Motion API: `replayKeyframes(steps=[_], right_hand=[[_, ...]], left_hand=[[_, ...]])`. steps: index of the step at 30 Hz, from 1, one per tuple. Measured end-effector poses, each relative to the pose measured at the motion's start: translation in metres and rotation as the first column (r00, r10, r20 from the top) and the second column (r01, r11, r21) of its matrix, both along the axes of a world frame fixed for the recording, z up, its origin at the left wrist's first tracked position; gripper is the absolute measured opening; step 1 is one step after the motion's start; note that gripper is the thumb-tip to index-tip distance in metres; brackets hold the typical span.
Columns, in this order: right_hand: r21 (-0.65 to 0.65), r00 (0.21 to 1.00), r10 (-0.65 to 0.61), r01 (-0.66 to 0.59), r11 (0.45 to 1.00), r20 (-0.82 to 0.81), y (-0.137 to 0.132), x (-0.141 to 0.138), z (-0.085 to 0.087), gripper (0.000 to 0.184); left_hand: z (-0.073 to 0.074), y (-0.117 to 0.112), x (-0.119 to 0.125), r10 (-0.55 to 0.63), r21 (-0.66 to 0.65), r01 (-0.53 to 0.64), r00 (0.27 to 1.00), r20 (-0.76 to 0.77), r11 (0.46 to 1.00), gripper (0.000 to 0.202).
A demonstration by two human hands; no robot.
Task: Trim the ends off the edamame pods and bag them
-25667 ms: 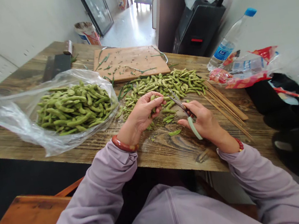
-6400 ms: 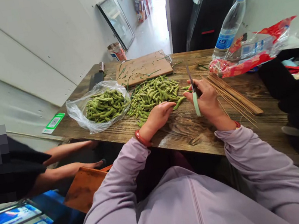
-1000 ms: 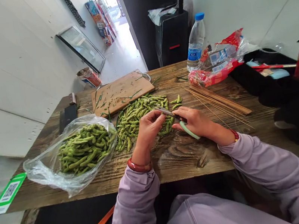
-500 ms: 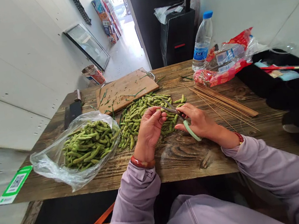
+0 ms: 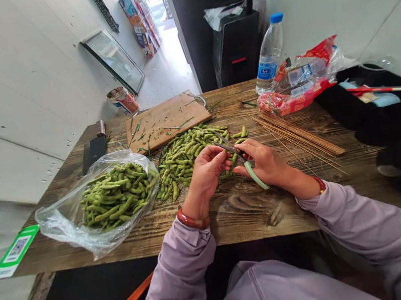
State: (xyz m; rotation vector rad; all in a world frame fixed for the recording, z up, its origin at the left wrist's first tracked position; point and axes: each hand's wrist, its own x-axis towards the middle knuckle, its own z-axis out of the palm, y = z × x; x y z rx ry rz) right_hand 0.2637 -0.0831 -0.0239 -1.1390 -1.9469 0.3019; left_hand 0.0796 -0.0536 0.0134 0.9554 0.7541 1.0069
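My left hand (image 5: pixel 207 171) is curled with fingers pinched on a green pod at the near edge of a loose pile of edamame pods (image 5: pixel 186 153) on the wooden table (image 5: pixel 240 209). Right beside it, my right hand (image 5: pixel 267 165) grips small scissors (image 5: pixel 245 163) with a pale green handle; their blades point left toward the left fingertips. A clear plastic bag (image 5: pixel 62 217) holding more pods (image 5: pixel 116 196) lies to the left.
A wooden cutting board (image 5: pixel 167 119) with green scraps and a cleaver (image 5: pixel 94 149) lie at the back. Bamboo skewers (image 5: pixel 297 137), a water bottle (image 5: pixel 269 53), a red plastic bag (image 5: pixel 297 89) and a black bin (image 5: pixel 372 107) stand on the right. A green sticker (image 5: pixel 13 253) lies left.
Over the last second both hands stayed together at the pile's edge; the scissors' blades drew closer to the left fingers. The view shifted slightly.
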Motion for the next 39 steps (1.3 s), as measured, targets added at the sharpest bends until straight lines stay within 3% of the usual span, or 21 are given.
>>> replayKeyframes(steps=[7, 16, 23, 32, 35, 39], right_hand=[[-0.017, 0.999, -0.007, 0.008, 1.0, 0.046, -0.002, 0.0, 0.003, 0.046], [0.016, 0.995, 0.046, -0.047, 0.999, 0.084, 0.003, 0.002, 0.001, 0.059], [0.012, 0.988, 0.024, -0.026, 1.0, 0.15, 0.001, 0.003, 0.003, 0.043], [-0.07, 0.969, 0.016, 0.001, 0.998, 0.245, -0.001, 0.005, 0.008, 0.036], [-0.087, 0.981, -0.01, 0.028, 0.996, 0.196, 0.001, 0.006, 0.007, 0.034], [-0.026, 0.993, -0.119, 0.118, 0.993, -0.01, 0.009, 0.012, 0.006, 0.037]], left_hand=[[-0.004, 0.0, 0.001, 0.047, 0.158, -0.021, 0.987, -0.157, 0.987, 0.032], [-0.001, -0.002, 0.003, 0.105, 0.245, -0.029, 0.947, -0.303, 0.969, 0.027], [0.002, -0.003, 0.002, 0.115, 0.254, -0.028, 0.936, -0.333, 0.967, 0.022], [0.003, 0.001, -0.001, 0.14, 0.282, -0.027, 0.911, -0.388, 0.959, 0.013], [0.004, 0.003, -0.001, 0.132, 0.263, -0.03, 0.915, -0.382, 0.964, 0.011], [0.001, 0.007, -0.004, 0.145, 0.239, -0.071, 0.939, -0.311, 0.969, 0.009]])
